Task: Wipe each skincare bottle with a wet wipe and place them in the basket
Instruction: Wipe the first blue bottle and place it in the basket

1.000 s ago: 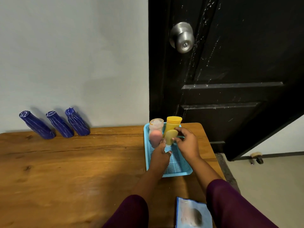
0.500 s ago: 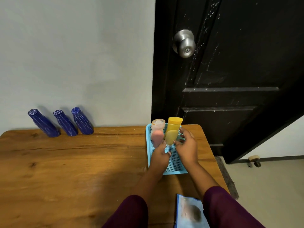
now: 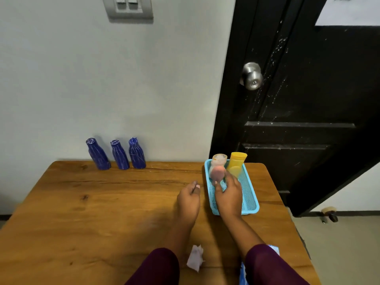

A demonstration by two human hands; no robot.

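At the worktop's (image 3: 123, 212) far right corner, our right hand (image 3: 228, 195) grips the pink bottle (image 3: 216, 172) inside the blue basket (image 3: 250, 210), to be seated upright beside the yellow bottle (image 3: 237, 163) before release; our left hand (image 3: 188, 200) rests loosely curled, empty.

Single camera, worn on my head, wide-angle, facing forward and down across the wooden table (image 3: 102, 212) toward the wall (image 3: 123, 89) and black door (image 3: 308, 99). It sits close: my left hand (image 3: 188, 202) and right hand (image 3: 229, 199) reach in from the bottom edge to mid-frame.
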